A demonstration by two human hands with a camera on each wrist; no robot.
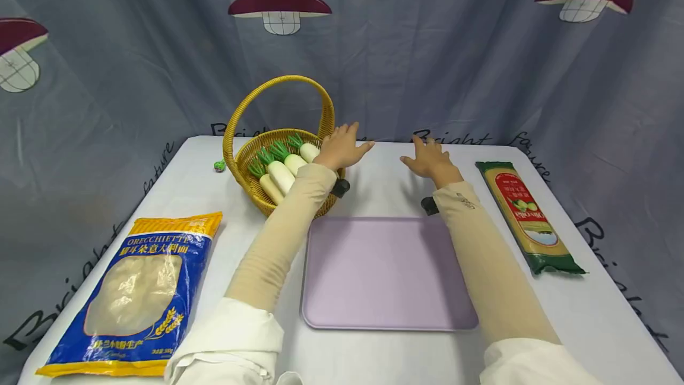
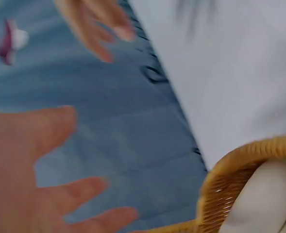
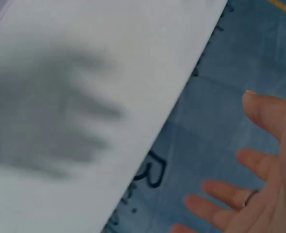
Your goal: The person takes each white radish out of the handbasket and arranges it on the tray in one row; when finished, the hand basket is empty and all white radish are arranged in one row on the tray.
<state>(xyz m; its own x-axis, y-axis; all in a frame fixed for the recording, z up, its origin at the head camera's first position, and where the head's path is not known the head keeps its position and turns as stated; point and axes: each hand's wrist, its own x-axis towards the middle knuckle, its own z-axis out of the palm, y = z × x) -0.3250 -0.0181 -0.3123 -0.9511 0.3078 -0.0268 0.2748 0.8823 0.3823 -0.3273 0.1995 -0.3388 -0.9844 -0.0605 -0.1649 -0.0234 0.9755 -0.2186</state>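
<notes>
In the head view my left hand (image 1: 342, 148) hovers with spread fingers at the right rim of a yellow wicker basket (image 1: 248, 177), which holds several white radishes (image 1: 280, 176) with green tops. Whether it touches the basket I cannot tell; it grips nothing. My right hand (image 1: 431, 162) is held above the back of the table, fingers spread and holding nothing. The left wrist view shows my left hand (image 2: 31, 165) beside the basket (image 2: 220, 179). A ring is on a finger of my right hand (image 3: 264, 179) in the right wrist view, where its shadow falls on the table.
A lilac tray (image 1: 387, 272) lies in the middle under the forearms. At the left is a blue and yellow pasta bag (image 1: 139, 296); at the right, a green and gold packet (image 1: 526, 215). A small green item (image 1: 219, 166) sits left of the basket. A grey-blue curtain (image 1: 401, 64) hangs behind.
</notes>
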